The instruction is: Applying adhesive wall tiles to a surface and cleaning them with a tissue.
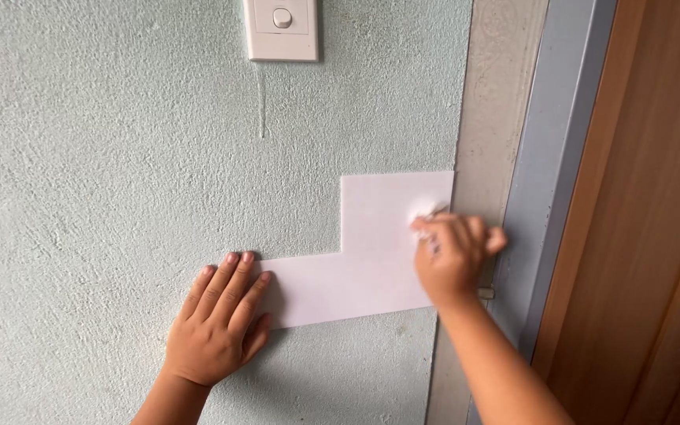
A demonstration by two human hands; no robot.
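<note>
L-shaped white paper sheet (364, 264) lay flat on the pale green textured wall (104, 157), below a white light switch (281, 30) and just beside the grey door frame (548, 173). Left hand (218, 319) was spread open, palm flat, fingers pinning the sheet's lower left end. Right hand (452, 253) was curled closed around a small white wad (425, 211), pressing it on the sheet's upper right part. Judgement: rubbing went best with the left palm kept firm so the sheet didn't slide, strokes short and running out toward the edges; rough plaster could snag or crease thin paper, so moderate pressure. Wooden door (655, 220) at right, untouched
</note>
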